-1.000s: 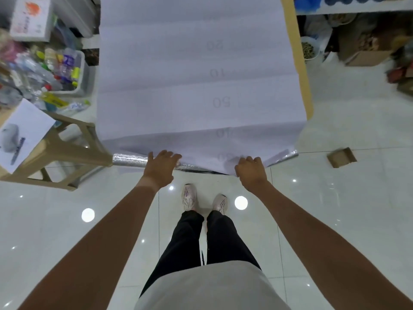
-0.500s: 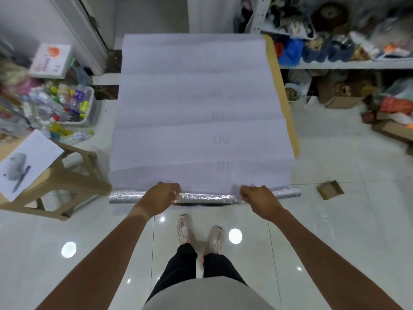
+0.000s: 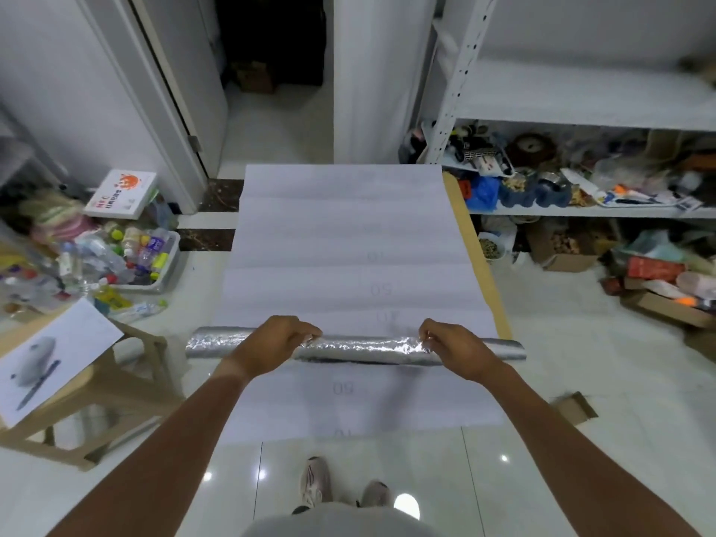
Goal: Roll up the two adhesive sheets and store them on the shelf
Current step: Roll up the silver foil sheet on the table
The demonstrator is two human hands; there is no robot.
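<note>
Gripping the silver roll (image 3: 360, 348) at six o'clock of the white adhesive sheet (image 3: 348, 242) on the floor, left hand (image 3: 277, 341) and right hand (image 3: 455, 344) curl round it; light, crinkly, likely telescoping unless held evenly near both ends.

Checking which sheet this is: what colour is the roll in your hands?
Crinkled shiny silver roll, clearest in the head view.

left hand (image 3: 271, 344): fingers curled, gripping | right hand (image 3: 457, 348): fingers curled, gripping | both arms outstretched
</note>
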